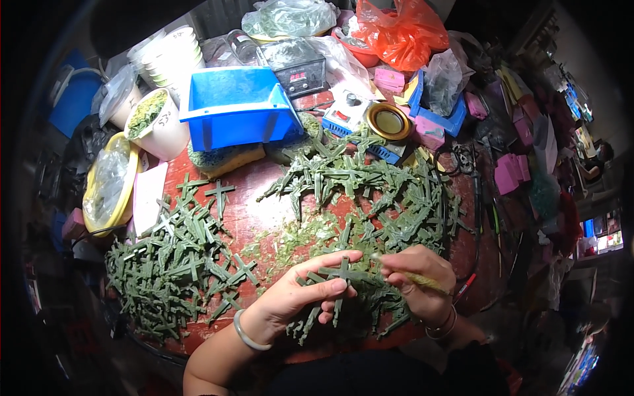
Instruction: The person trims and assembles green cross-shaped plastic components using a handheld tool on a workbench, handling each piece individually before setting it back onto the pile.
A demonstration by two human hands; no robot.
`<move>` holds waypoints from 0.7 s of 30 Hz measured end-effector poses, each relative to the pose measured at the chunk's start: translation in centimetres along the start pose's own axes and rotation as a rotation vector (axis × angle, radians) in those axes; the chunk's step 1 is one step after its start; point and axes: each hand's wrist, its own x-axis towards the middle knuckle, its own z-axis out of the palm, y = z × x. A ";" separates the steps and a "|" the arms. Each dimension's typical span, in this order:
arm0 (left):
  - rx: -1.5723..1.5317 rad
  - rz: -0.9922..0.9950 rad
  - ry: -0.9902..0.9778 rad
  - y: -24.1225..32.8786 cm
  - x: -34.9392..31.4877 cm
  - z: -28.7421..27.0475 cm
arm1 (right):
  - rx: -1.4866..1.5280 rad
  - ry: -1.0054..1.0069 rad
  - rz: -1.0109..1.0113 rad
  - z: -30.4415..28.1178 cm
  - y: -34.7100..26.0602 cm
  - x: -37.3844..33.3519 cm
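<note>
Bin [239,125] beyond heaped green crosses [168,267]

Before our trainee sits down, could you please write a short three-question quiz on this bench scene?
1. Which hand holds the slim tool?
2. True or false: the blue bin is left of the red bag.
3. Fill in: the front white tub holds ____.

Key:
1. The right hand; the left hand holds a green cross.
2. True.
3. Yellow-green bits.
</note>
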 end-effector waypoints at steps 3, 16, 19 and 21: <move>-0.045 -0.008 -0.006 -0.1 -0.1 -0.1 | 0.050 -0.128 0.017 0.0 -0.2 0.5; -0.026 0.011 0.009 -0.2 0.0 0.1 | 0.020 -0.023 0.022 0.1 -0.3 0.1; -0.003 0.024 0.021 -0.3 0.1 0.1 | 0.038 -0.064 -0.011 0.2 -0.5 0.1; -0.016 0.032 0.021 -0.6 0.1 -0.1 | 0.033 -0.192 0.073 0.1 -1.1 0.4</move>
